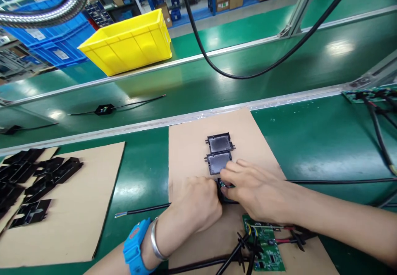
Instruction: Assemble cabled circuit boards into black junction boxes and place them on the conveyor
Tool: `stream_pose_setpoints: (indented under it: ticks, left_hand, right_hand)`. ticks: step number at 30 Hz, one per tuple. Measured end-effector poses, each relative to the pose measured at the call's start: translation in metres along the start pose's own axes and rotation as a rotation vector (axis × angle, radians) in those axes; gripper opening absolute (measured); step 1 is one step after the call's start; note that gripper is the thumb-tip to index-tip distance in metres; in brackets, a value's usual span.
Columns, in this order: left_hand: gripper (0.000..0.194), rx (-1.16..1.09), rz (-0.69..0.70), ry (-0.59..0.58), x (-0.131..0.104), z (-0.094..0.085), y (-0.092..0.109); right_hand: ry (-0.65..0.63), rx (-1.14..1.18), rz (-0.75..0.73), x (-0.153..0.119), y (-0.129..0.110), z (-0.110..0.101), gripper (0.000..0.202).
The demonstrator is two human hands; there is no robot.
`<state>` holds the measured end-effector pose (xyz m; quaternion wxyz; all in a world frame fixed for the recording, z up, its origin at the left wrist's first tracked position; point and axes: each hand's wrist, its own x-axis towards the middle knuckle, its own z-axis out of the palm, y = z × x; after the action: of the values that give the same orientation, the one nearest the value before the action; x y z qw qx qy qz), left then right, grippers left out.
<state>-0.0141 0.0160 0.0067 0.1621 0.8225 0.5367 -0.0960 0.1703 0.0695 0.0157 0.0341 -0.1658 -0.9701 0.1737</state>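
Near the middle of the cardboard sheet, a small black plastic case (219,195) with a green circuit board (221,183) in it lies between my hands, mostly covered by fingers. My left hand (197,202) is closed at the left end of the case, where a black cable (149,209) runs out leftward to bare wire ends. With bent fingers, my right hand (257,188) grips the case at the board from the right. Two empty black case halves (220,143) lie just beyond. Nearer me, a larger green circuit board (268,248) with black cables rests on the cardboard.
Several black cases (46,175) lie on another cardboard sheet (71,237) at left. A wired black case (104,109) lies on the green surface beyond the metal rail (142,131). A yellow bin (127,45) stands farther back. A black cable (235,76) hangs overhead.
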Motion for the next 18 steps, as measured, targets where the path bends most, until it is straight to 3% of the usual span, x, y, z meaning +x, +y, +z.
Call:
stream_pose_setpoints:
  ticks: [6,10,14,18]
  left_hand:
    - [0.025,0.073,-0.003,-0.012,-0.006,-0.012,0.001]
    - [0.02,-0.032,-0.065,0.154,-0.022,-0.018,-0.003]
    - [0.026,-0.127,0.282,0.342,-0.027,-0.006,-0.013]
    - [0.025,-0.072,0.501,0.38,-0.015,0.005,-0.029]
  right_hand:
    - [0.005,0.093,0.102,-0.001,0.001,-0.003,0.018]
    - [0.133,0.187,0.134,-0.017,0.0,0.0,0.019]
    - [0.168,0.07,0.238,-0.023,-0.003,0.001,0.009]
    - [0.196,-0.111,0.221,-0.015,0.001,0.006,0.003]
